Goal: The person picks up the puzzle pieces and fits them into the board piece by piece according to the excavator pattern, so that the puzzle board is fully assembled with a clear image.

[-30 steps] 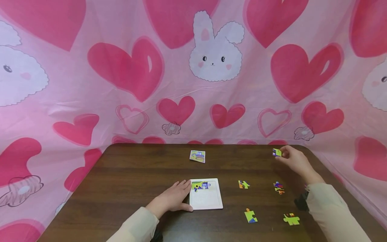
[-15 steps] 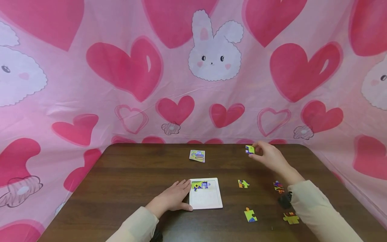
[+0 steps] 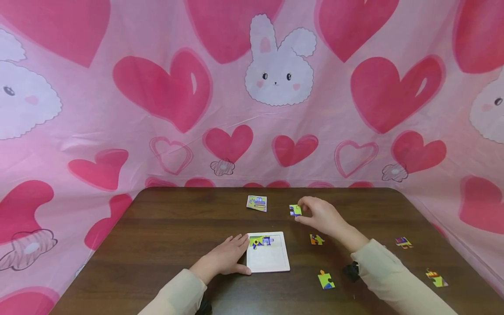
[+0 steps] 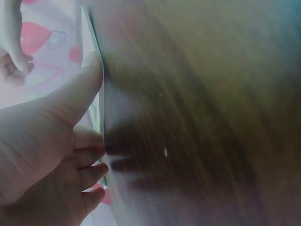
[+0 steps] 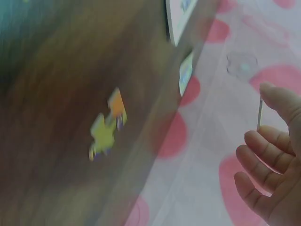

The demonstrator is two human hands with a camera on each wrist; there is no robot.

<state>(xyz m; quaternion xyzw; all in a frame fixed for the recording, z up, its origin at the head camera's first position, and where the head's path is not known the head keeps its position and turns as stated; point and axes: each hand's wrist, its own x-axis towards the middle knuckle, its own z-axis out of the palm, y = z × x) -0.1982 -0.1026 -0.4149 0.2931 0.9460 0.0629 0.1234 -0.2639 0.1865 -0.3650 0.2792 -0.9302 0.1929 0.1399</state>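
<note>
My right hand pinches a yellow-green and purple jigsaw puzzle piece between thumb and fingers, above the table to the right of the picture card. In the right wrist view that piece appears edge-on as a thin strip. My left hand rests along the left edge of a white puzzle tray, its fingers extended; the left wrist view shows its thumb on the tray's rim. Joined pieces with a yellow-green and purple print lie in the tray's upper left part.
Loose puzzle pieces lie right of the tray: an orange and green one, a yellow-green one, a purple one and another by the right sleeve. A picture card lies behind the tray on the brown table.
My right hand has carried the puzzle piece leftward from the table's far right, lowering it slightly toward the tray. Two loose pieces at right now lie further right. My left hand stays put.
</note>
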